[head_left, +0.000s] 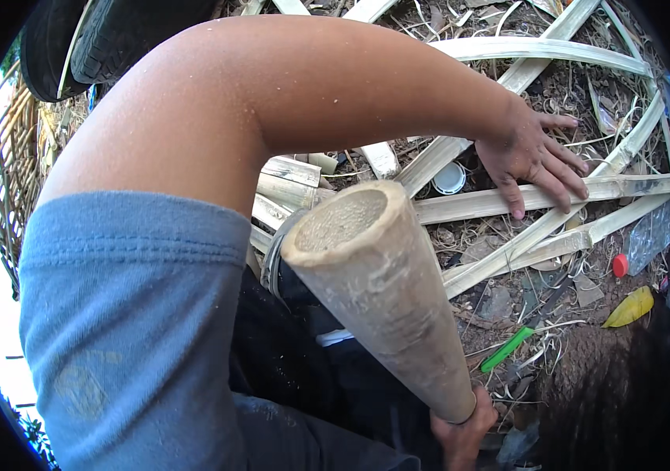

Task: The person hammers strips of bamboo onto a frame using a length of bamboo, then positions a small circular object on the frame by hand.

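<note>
My left hand (535, 161) reaches across from the left, palm down with its fingers spread. It presses on crossing flat bamboo strips (500, 206) laid on the ground, the fingertips resting over a pale strip. Down at the lower edge, my right hand (467, 432) is wrapped round the lower end of a thick bamboo tube (397, 306). The tube stands tilted, its hollow, frayed end facing up towards me. Most of that hand's fingers are hidden behind the tube.
A green-handled knife (507, 350) lies on the soil right of the tube. Nearby are a yellow leaf (630, 307), a clear plastic bottle (650, 239) with a red cap, and a round white lid (449, 179). Split bamboo pieces (292, 188), a woven lattice (5, 177) and dark shoes (123, 39) sit left.
</note>
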`<state>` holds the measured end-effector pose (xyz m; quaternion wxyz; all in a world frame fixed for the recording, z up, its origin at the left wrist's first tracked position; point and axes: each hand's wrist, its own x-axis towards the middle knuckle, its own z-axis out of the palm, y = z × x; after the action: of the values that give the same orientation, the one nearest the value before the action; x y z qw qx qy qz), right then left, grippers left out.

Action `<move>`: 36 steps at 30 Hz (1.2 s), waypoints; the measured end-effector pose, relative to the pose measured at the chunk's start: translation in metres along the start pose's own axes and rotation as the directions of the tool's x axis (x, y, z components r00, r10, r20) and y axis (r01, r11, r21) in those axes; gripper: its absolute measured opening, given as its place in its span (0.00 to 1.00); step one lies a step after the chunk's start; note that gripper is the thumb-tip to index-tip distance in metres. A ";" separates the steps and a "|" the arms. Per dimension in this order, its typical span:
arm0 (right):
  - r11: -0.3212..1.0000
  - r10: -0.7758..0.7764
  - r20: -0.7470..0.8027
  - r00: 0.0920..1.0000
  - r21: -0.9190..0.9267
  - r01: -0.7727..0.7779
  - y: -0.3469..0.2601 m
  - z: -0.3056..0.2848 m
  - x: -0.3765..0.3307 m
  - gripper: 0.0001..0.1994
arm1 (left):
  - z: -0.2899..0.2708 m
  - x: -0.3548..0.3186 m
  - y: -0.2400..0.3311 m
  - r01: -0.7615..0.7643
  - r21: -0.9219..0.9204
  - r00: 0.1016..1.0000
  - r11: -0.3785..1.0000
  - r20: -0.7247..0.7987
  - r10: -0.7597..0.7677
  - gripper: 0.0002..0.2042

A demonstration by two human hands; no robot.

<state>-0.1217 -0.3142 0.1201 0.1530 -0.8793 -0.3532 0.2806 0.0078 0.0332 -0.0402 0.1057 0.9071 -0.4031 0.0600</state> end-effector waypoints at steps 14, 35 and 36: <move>0.999 0.006 0.047 0.999 0.050 -0.008 0.025 0.004 0.001 0.28 | -0.002 -0.006 0.000 0.002 -0.036 0.999 0.999 0.054 0.000 0.33; 0.883 0.441 -0.357 0.823 0.335 -0.328 0.010 -0.073 -0.103 0.24 | -0.121 0.022 0.041 0.218 0.193 0.928 0.957 0.261 -0.265 0.35; 0.910 0.412 -0.440 0.798 0.240 -0.337 -0.001 -0.074 -0.119 0.24 | -0.134 0.016 0.054 0.323 0.177 0.922 0.930 0.163 -0.351 0.37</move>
<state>-0.1481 -0.4024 0.2253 0.2427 -0.9593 -0.1007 0.1034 -0.0248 0.0186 0.1005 0.0084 0.9697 -0.2436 -0.0172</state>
